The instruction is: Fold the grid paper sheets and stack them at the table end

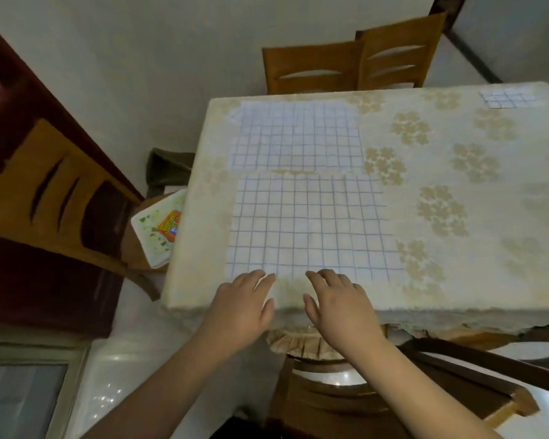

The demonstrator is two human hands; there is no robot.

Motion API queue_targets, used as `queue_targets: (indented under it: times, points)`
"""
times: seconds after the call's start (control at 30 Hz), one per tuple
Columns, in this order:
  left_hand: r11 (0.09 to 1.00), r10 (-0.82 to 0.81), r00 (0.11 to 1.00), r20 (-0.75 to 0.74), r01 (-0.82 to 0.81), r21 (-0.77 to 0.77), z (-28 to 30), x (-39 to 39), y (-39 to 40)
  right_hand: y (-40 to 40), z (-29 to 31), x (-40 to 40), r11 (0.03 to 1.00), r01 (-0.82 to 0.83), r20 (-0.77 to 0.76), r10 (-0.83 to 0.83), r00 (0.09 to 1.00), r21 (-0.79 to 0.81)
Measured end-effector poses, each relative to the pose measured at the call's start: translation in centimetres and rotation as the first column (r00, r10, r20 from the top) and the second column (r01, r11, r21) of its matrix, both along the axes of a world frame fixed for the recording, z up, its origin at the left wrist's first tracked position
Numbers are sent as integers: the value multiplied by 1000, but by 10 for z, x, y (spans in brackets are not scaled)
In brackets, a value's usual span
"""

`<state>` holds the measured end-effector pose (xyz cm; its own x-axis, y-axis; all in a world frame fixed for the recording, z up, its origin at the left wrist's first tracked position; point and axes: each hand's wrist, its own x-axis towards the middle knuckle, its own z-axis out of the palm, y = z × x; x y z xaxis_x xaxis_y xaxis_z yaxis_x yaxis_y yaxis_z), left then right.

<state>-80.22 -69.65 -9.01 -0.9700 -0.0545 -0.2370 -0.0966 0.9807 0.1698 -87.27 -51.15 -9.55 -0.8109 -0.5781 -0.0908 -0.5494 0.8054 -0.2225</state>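
Two unfolded white sheets with blue grid lines lie flat on the table. The near sheet (311,223) spreads in front of me and the far sheet (298,136) lies just behind it. A small folded grid paper (506,99) rests at the table's far right corner. My left hand (246,304) and my right hand (338,304) lie side by side at the near sheet's front edge, palms down. Their fingers are straight and the fingertips touch the paper's edge. Neither hand holds anything.
The table (476,264) wears a cream cloth with a tan flower print. Wooden chairs stand at the far side (355,64), at the left (61,198) and under me (346,391). A printed tray (159,232) sits on a seat by the table's left edge.
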Motion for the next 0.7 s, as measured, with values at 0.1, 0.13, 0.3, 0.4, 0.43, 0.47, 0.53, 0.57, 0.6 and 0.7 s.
queue_targets:
  times: [0.1, 0.13, 0.3, 0.4, 0.43, 0.47, 0.53, 0.57, 0.6, 0.7]
  points:
    - [998, -60, 998, 9, 60, -2, -12, -21, -26, -17, -8, -8, 999, 42, 54, -42, 998, 16]
    - [997, -75, 997, 6, 75, -1, -16, -28, -36, -24, -12, -11, 998, 60, 70, -61, 996, 22]
    - [978, -208, 974, 85, 208, 19, -52, -67, -92, -70, -29, -17, 980, 183, 108, -191, 976, 72]
    - [957, -288, 953, 94, 283, 60, -78, -93, -126, -105, -39, -18, 953, 276, 117, -290, 950, 125]
    - [950, -310, 946, 92, 305, 65, -86, -103, -137, -116, -42, -18, 939, 316, 115, -331, 937, 135]
    - [941, -336, 938, 89, 330, 73, -92, -113, -148, -127, -45, -18, 925, 354, 125, -371, 920, 138]
    - [920, -390, 917, 82, 383, 83, -104, -131, -165, -147, -53, -18, 911, 388, 143, -406, 903, 136]
    - [910, -413, 907, 82, 407, 81, -108, -140, -173, -156, -58, -19, 912, 387, 145, -405, 903, 139]
    - [901, -432, 898, 88, 426, 77, -113, -147, -179, -164, -62, -21, 911, 387, 151, -406, 901, 143]
    - [886, -464, 880, 102, 462, 43, -125, -167, -192, -187, -79, -26, 906, 401, 148, -418, 896, 135]
